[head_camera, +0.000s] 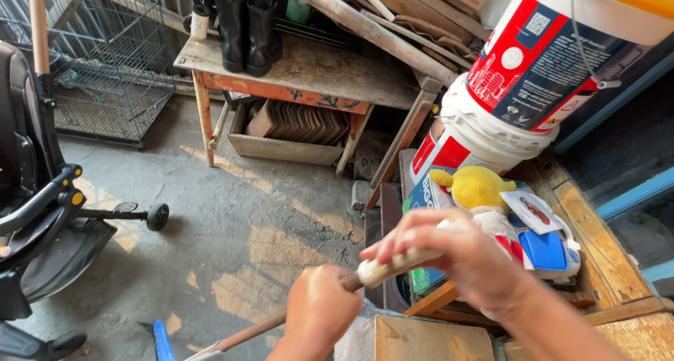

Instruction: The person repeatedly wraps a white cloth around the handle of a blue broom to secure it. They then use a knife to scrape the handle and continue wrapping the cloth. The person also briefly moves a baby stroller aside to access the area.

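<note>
Both hands clamp a wooden handle (281,320): left hand (319,312) lower, right hand (449,252) at its top end. Yellow plush toy (474,187) sits at 12 o'clock from the right hand, stacked buckets (484,133) beyond it.

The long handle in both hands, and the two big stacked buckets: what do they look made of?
The handle looks like bare, worn wood: pale rounded tip, brown matte shaft. The left hand and right hand grip it. The buckets look like glossy white plastic with printed labels; the upper has a thin wire bail.
</note>
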